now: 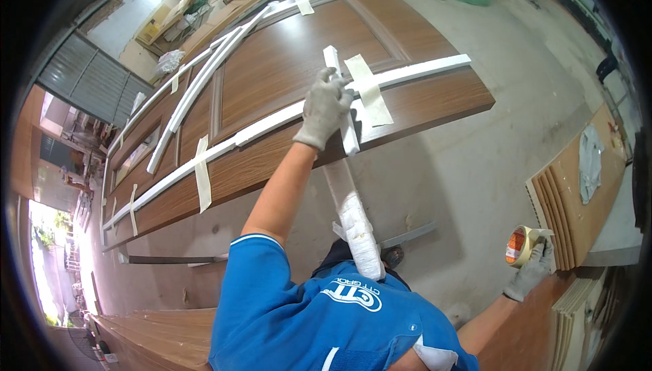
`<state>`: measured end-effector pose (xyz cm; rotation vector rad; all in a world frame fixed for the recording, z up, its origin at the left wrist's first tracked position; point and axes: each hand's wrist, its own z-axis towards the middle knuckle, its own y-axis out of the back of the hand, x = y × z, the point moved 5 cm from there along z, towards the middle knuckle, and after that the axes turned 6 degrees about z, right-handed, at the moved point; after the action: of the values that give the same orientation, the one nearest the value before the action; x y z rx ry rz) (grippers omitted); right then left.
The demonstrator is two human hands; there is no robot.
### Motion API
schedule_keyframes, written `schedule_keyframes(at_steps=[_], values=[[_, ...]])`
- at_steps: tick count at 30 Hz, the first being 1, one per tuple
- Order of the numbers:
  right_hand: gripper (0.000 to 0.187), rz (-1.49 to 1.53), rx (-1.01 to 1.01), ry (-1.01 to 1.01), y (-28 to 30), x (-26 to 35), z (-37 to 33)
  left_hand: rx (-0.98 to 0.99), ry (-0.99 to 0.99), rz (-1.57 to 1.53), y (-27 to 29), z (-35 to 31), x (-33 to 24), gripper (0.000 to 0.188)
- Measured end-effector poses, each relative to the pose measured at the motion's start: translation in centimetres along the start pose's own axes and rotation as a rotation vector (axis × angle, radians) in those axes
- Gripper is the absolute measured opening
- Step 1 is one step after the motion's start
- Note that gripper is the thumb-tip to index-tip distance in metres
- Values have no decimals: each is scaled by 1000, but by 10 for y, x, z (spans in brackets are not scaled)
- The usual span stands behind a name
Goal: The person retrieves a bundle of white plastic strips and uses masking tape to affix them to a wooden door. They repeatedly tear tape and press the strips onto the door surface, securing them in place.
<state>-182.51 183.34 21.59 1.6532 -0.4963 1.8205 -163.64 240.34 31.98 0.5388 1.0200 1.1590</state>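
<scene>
Gloved left hand (327, 107) grips white trim (341, 103); right hand (533, 269) holds tape roll (520, 246).

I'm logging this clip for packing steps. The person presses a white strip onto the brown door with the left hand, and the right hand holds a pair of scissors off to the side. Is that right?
Not quite. In the head view the right hand holds a roll of tape, not scissors. The rest stands: the left hand presses a white strip onto the brown door.
</scene>
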Motion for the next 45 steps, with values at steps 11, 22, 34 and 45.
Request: schedule_keyframes(at_steps=[11,22,34,45], values=[[21,-178,182,0,-32,-6,37,106,31,-127,-30,-7,-52,26],[16,-81,460,-17,-3,-39,200,-60,41,124,-77,78,-135,30],[15,-54,540,55,-38,-56,322,90,325,371,-165,192,-121,29],[18,89,721,69,-232,-27,441,146,378,654,-238,294,-24,20]])
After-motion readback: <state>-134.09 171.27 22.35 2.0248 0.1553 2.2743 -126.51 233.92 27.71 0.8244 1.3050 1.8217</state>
